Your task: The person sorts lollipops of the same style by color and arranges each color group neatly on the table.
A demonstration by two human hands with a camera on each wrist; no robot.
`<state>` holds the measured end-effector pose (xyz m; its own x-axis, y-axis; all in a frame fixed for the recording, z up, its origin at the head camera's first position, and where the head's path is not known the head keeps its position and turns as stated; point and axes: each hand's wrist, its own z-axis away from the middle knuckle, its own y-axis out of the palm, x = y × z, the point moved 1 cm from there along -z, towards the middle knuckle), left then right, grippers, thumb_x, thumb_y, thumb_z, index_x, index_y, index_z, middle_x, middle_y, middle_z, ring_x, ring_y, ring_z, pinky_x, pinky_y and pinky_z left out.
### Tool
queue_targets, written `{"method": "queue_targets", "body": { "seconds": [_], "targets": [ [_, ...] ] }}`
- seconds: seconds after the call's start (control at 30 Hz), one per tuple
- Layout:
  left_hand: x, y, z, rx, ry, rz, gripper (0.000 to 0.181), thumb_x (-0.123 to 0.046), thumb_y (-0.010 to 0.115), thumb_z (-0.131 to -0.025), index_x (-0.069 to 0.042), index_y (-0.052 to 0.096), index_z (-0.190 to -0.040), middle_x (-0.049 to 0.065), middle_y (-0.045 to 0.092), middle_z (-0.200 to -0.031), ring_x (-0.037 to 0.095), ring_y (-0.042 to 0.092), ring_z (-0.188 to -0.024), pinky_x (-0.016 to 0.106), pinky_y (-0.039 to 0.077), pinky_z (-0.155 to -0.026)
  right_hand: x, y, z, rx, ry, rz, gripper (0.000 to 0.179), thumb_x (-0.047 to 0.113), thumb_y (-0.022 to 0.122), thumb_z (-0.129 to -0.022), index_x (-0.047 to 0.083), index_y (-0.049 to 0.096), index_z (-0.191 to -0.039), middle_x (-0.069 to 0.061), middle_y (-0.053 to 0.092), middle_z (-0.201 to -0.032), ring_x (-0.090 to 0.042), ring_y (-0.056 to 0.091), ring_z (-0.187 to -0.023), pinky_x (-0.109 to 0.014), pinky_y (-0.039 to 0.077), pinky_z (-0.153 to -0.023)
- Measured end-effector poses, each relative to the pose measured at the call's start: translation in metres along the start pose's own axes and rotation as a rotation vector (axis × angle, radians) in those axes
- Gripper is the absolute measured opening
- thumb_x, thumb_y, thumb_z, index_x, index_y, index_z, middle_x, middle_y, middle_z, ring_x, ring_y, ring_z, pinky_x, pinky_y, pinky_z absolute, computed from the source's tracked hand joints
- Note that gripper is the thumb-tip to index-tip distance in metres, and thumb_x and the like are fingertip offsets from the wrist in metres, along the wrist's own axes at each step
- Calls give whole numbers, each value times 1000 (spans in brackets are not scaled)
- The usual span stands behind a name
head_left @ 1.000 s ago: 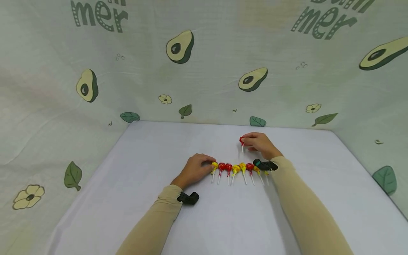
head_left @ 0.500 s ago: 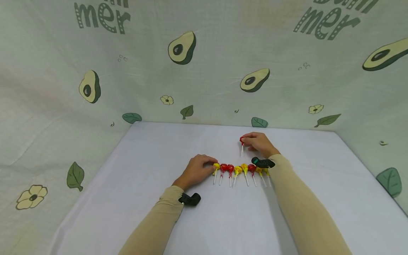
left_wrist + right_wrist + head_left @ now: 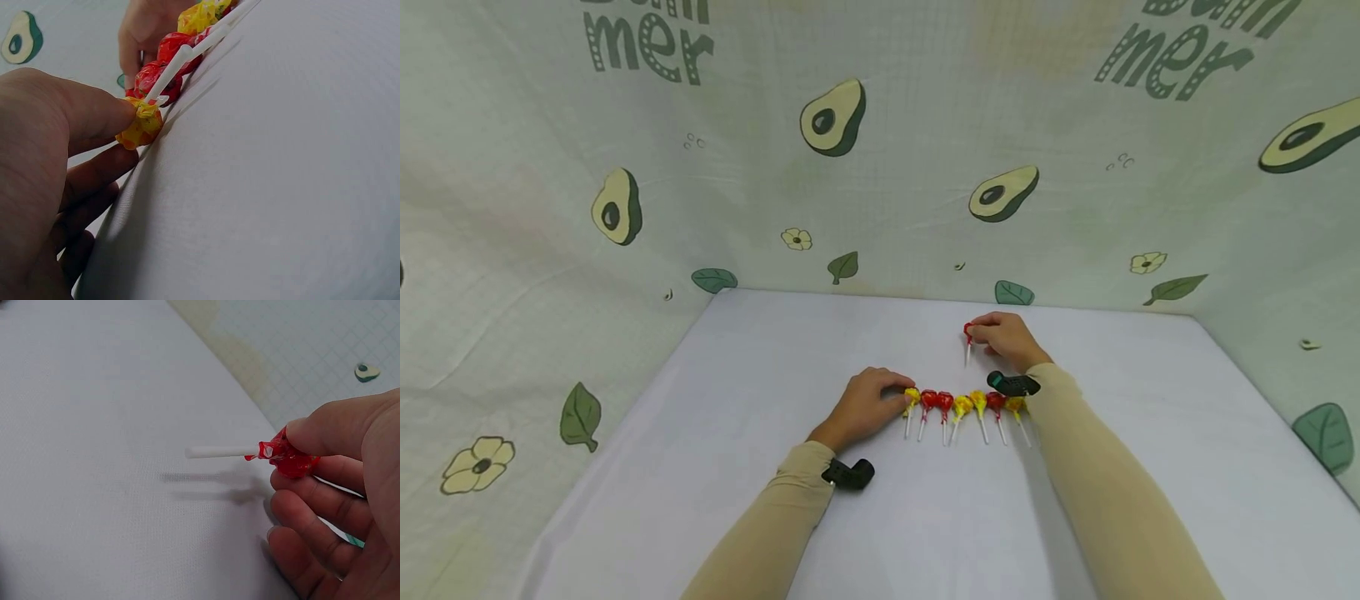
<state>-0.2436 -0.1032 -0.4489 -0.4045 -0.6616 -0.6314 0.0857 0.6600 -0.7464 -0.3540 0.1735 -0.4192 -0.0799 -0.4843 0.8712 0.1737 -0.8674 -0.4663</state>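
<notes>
Several lollipops in red and yellow wrappers lie side by side in a row on the white table, their sticks toward me. At the row's left end my left hand (image 3: 867, 403) pinches a yellow lollipop (image 3: 142, 128) between thumb and forefinger. Beside it lie two red lollipops (image 3: 928, 400). Beyond the row, my right hand (image 3: 1007, 337) pinches a red lollipop (image 3: 290, 459) by its wrapped head, with the white stick pointing toward me. In the right wrist view, its stick casts a shadow on the cloth. My right forearm covers the right end of the row.
A white cloth covers the table (image 3: 700, 500). Behind it hangs a pale curtain (image 3: 910, 125) printed with avocados, leaves and flowers. A black wrist camera (image 3: 848, 474) sits on the left wrist and another black camera (image 3: 1012, 384) on the right, close above the row.
The head view has shifted slightly. Both hands keep their hold on their lollipops. My right forearm has moved a little left and now hides the row's rightmost lollipop.
</notes>
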Motion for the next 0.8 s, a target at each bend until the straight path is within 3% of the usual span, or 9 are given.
{"method": "queue_targets", "body": {
  "seconds": [0.8],
  "targets": [
    [-1, 0, 0, -4, -3, 6, 24, -25, 69, -95, -22, 74, -118, -9, 68, -118, 16, 56, -118, 40, 42, -102, -1, 4, -11, -45, -52, 143, 36, 31, 62, -99, 5, 64, -124, -14, 63, -116, -30, 55, -101, -34, 47, -81]
  ]
}}
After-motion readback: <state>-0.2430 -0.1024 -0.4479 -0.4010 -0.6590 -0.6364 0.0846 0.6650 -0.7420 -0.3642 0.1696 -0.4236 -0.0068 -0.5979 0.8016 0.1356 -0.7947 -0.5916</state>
